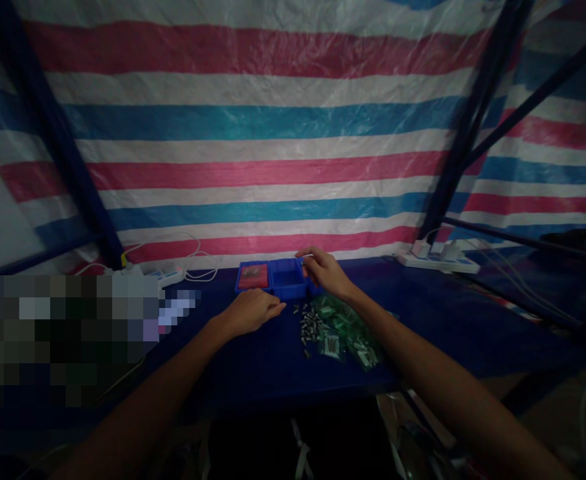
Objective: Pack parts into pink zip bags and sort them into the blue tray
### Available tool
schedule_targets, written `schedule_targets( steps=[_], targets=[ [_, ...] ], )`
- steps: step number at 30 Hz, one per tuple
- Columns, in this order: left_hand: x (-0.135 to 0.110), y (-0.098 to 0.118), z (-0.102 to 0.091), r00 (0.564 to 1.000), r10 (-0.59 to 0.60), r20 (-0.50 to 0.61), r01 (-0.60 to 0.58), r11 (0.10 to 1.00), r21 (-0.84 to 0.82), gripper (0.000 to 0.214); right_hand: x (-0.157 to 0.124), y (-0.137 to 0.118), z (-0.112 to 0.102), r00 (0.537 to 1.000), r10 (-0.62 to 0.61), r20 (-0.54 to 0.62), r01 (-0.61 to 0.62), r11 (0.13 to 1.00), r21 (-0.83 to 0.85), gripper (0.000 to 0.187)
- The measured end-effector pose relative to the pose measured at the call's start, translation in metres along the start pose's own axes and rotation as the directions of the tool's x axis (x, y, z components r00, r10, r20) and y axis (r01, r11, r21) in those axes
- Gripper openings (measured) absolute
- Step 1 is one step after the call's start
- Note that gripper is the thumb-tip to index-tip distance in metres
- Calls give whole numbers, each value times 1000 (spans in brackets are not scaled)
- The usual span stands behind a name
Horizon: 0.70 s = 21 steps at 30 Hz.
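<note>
I cannot tell either grip's state: right hand [323,273] by blue bin [287,279], left hand [251,311] near metal pieces [311,324]

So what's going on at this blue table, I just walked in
A person is working with both bare hands among small parts. The right hand is by the right end of a row of blue trays, fingers curled; the left hand is just in front of the trays. Whether either holds anything is too dim to tell. Small loose metal pieces lie on the table beside greenish plastic bags, and something red sits in the left tray.
</note>
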<state>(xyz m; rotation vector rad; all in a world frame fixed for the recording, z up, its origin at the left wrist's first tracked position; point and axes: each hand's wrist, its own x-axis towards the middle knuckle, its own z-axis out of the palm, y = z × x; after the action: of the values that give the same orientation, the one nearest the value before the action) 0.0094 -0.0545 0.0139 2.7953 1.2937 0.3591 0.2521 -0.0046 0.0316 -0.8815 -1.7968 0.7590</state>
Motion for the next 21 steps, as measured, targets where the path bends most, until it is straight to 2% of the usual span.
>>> schedule_targets(
  steps=[9, 15, 21],
  targets=[
    [1, -3, 1, 1000, -6, -6, 6, 1000, 7, 49, 2, 3, -1, 997, -4, -81, 5, 1000, 18, 27],
    [1, -4, 2, 1000, -1, -4, 1, 1000, -19, 46, 1, 1, -2, 997, -24, -71, 25, 1000, 18, 31],
    [0, -4, 3, 1000, 13, -14, -13, 1000, -24, 46, 0, -1, -4, 997, -69, -47, 70, 997, 21, 24]
  ],
)
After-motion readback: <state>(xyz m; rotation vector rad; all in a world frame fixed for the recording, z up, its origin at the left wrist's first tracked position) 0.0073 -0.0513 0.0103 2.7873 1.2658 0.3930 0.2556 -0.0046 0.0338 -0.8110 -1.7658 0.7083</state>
